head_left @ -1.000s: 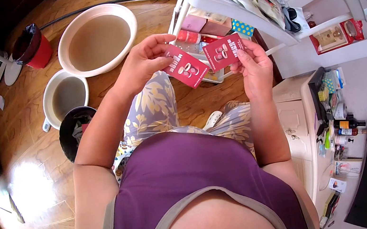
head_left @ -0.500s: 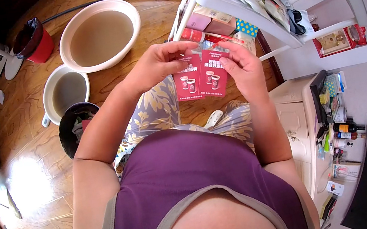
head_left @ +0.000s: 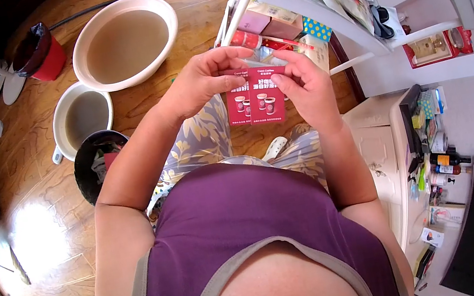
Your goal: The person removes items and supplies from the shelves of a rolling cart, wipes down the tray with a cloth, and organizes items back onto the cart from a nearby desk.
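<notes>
Two dark red cards printed with coffee cups and white lettering are held up in front of my chest. My left hand [head_left: 206, 80] pinches the left red card [head_left: 237, 109] by its upper part, thumb across the front. In my right hand [head_left: 306, 82], the right red card [head_left: 267, 106] is gripped at its upper right corner. This right card lies over part of the left one, hiding that one's right side. Both printed faces point toward me, nearly upright.
Beyond the cards stands a white shelf rack [head_left: 314, 5] loaded with packets and boxes. On the wooden floor at left are a large basin [head_left: 170, 41] and a smaller basin [head_left: 109, 106] of cloudy water, a black bucket [head_left: 88, 178] and a red bin [head_left: 54, 60].
The right card has shifted left and straightened, so it now covers more of the left card. My right hand moved slightly left with it; my left hand stays nearly in place.
</notes>
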